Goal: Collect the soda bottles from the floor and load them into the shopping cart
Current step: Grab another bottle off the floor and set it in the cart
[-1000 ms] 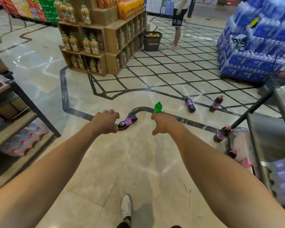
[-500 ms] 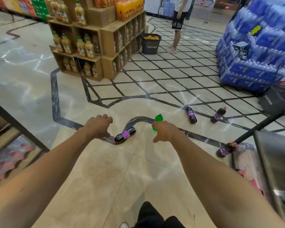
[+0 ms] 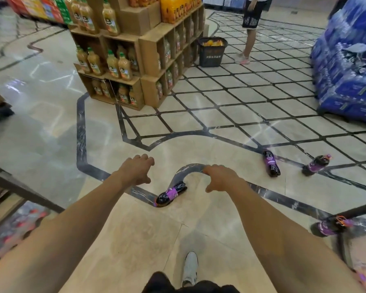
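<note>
A dark soda bottle with a purple label (image 3: 171,193) lies on the floor between my two hands. Two more like it lie farther right, one (image 3: 272,163) on the black floor line and another (image 3: 316,165) beyond it. A further dark bottle (image 3: 329,226) lies by the shopping cart's black bar (image 3: 359,210) at the right edge. My left hand (image 3: 135,170) and my right hand (image 3: 220,179) reach forward above the floor, fingers curled loosely downward, with nothing seen in either. The green bottle is out of sight behind my right hand.
A cardboard display of juice bottles (image 3: 123,66) stands ahead on the left. Stacked blue water packs (image 3: 347,77) fill the right. A black basket (image 3: 212,52) and a standing person (image 3: 250,28) are farther back. A low shelf (image 3: 11,208) runs along the left. My shoe (image 3: 190,268) is below.
I have stepped forward, so the bottles sit nearer and lower in view. The green bottle, seen above my right hand before, is now covered by it. The cart has slid to the right edge.
</note>
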`<state>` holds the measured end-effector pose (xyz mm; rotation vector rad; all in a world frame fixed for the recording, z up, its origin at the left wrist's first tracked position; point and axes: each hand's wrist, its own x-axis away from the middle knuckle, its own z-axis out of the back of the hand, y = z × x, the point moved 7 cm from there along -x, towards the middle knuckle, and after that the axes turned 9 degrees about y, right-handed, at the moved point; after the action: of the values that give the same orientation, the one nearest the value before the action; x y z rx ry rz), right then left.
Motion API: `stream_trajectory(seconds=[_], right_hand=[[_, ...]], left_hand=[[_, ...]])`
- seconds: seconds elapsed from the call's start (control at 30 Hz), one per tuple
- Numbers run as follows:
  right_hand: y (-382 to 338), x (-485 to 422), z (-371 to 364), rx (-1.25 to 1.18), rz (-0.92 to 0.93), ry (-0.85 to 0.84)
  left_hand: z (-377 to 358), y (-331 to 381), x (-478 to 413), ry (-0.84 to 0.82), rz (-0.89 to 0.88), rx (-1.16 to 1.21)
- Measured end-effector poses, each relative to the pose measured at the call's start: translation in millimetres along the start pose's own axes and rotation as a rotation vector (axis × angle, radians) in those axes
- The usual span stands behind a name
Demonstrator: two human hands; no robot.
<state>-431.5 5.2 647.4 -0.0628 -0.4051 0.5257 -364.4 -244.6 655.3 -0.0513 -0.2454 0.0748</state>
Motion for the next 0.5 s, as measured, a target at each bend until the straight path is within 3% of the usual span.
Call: stream_trajectory(seconds=[0.2, 0.5], right_hand=[[4, -104, 0, 0.020, 0.035, -0.085], [-9, -254, -67, 0.021, 0.037, -0.246]], left_hand=[[-23, -29, -79, -0.058, 0.020, 0.083], [-128, -108, -173, -0.235, 0.141, 0.235]])
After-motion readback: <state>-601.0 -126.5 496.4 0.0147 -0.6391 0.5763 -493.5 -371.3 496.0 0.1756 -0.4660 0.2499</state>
